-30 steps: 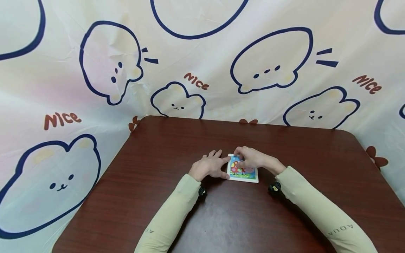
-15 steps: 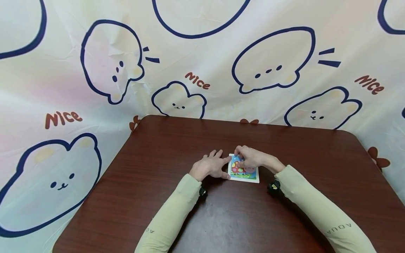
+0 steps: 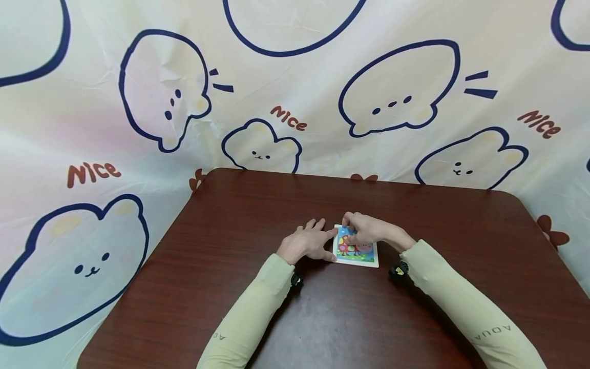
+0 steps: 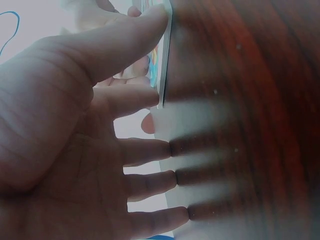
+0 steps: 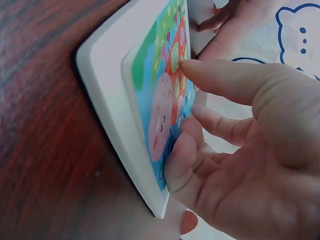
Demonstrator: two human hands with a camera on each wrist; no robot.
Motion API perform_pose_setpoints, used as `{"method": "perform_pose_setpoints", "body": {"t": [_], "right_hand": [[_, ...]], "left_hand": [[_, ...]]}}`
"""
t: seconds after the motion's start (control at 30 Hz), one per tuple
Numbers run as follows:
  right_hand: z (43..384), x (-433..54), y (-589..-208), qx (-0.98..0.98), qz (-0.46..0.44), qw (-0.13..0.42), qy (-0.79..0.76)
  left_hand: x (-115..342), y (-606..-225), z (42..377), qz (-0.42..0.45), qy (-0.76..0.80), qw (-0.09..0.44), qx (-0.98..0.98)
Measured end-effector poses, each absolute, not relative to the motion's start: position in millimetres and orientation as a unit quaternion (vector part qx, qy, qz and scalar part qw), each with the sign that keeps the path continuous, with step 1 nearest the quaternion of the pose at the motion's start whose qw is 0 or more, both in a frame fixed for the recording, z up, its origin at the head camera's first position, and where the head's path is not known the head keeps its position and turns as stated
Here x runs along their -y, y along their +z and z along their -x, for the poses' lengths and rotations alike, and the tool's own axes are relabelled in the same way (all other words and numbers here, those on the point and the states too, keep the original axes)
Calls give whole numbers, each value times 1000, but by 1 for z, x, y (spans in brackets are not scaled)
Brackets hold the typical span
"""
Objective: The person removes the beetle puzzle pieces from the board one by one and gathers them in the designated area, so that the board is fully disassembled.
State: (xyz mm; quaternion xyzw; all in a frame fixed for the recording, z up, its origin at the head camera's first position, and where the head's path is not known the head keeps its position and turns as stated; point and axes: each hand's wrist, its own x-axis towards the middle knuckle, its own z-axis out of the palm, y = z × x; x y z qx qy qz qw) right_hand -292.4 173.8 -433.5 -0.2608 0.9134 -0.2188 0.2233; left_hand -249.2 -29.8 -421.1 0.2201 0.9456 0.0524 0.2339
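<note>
A small picture board (image 3: 357, 257) with a thick white rim lies flat on the table, its bright cartoon showing a round pink face and red and yellow shapes. At its left edge, my left hand (image 3: 305, 243) is spread on the table. Thumb and index fingertip (image 4: 159, 95) meet the board's rim, while the other fingers stay straight on the wood. Over the picture, my right hand (image 3: 367, 229) bends its fingers down. In the right wrist view, the thumb (image 5: 192, 72) touches the red part and curled fingers meet the surface near the pink face (image 5: 161, 117).
The dark reddish-brown table (image 3: 258, 205) reaches back to a pale cloth (image 3: 318, 148) printed with blue-outlined cartoon animals. A black wrist device (image 3: 399, 270) sits under the right wrist, another (image 3: 295, 280) under the left. Pale green sleeves (image 3: 249, 312) cover both forearms.
Both hands and the board keep their places on the table; the whole head view shifts very slightly.
</note>
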Motion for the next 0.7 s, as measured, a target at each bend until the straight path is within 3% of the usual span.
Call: {"method": "perform_pose_setpoints", "body": {"t": [0.7], "right_hand": [[290,-176,-438,-910,265,191,-256]], "left_hand": [[29,-421,249,-221,47,233,-946]]}}
